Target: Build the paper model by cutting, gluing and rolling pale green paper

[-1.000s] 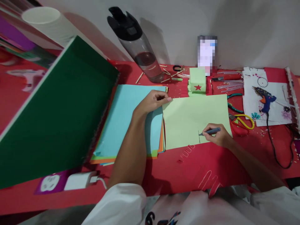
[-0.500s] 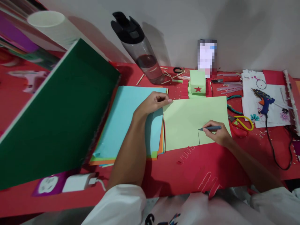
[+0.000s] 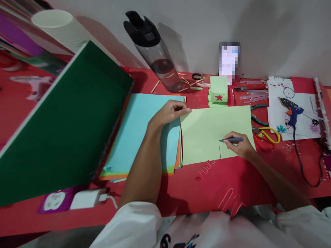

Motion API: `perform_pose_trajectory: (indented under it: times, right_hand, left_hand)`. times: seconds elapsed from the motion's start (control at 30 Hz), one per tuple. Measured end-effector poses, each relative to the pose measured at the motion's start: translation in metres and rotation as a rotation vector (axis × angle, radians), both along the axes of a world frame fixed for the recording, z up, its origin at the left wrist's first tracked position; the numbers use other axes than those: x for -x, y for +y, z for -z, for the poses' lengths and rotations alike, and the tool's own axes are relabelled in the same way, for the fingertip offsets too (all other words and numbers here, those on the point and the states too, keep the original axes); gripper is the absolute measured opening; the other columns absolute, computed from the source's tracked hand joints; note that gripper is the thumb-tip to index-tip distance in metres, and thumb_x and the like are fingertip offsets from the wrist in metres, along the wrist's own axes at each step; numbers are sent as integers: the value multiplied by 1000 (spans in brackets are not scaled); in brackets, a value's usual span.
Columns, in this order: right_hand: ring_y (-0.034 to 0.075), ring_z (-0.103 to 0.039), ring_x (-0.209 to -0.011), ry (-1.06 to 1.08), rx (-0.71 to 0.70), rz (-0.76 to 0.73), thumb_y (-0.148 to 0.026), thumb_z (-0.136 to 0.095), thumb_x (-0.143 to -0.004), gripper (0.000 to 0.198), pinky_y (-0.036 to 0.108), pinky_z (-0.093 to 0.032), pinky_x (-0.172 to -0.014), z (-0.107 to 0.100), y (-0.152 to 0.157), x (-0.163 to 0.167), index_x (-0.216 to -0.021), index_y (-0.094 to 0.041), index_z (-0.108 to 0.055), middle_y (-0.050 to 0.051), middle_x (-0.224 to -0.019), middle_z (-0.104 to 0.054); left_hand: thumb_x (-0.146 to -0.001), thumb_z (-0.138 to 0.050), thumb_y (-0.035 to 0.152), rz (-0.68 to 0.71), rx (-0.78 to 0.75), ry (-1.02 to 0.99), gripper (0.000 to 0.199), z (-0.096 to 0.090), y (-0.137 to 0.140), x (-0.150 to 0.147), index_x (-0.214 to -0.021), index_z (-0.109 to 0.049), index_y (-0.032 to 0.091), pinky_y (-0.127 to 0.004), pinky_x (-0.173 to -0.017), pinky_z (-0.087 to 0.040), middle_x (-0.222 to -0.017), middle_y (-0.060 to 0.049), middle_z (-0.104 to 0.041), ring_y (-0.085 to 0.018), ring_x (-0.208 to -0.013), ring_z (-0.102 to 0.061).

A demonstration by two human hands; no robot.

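The green sheet [image 3: 200, 136] offers room left of the pen [image 3: 236, 139]; a star-marked box [image 3: 219, 88] stands behind.

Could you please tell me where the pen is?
In the head view, right of centre, the pen is in the right hand, over the pale green sheet.

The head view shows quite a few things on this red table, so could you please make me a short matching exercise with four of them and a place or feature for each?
Things:
1. pen
2. bottle
3. blue glue gun
4. small box

Places and features:
A. lying on the white flowered sheet
B. held in the right hand
C. marked with a red star
D. topped with a black lid

Right pairs: 1-B, 2-D, 3-A, 4-C.
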State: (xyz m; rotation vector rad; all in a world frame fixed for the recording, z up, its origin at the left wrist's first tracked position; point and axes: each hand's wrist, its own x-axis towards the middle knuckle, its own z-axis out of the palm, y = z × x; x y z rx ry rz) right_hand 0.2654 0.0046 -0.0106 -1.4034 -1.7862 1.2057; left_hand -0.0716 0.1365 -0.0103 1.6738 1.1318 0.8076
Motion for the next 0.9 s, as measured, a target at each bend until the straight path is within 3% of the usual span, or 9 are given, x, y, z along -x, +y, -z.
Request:
perform_pose_trajectory:
  times: [0.5, 0.73, 0.9]
  right_hand:
    - [14, -60, -65, 24, 46, -37, -36, -72, -90, 16, 25, -46, -60, 0, -1, -1, -86, -21, -75, 1, -76, -71]
    - [15, -63, -64, 116, 68, 47, -44, -72, -94, 23, 27, -49, -61, -4, 1, -5, -96, -21, -75, 1, -74, -69]
    - [15, -62, -64, 119, 3, 116, -48, -74, -93, 27, 27, -50, -59, -8, 1, -10, -97, -22, -75, 2, -77, -70]
  left_hand:
    - [-80, -78, 57, 26, -18, 25, 48, -1, 1, 1, -64, -62, 15, -24, -53, -27, -59, 3, -45, -9, -56, -38]
    - [-77, -81, 58, 124, -6, 58, 45, -9, 0, -2, -73, -74, 14, -24, -55, -36, -63, -1, -61, -11, -58, -47]
    - [-79, -82, 54, 150, 36, 4, 40, -21, -1, -7, -72, -73, 16, -23, -51, -30, -58, 3, -52, -8, -53, -38]
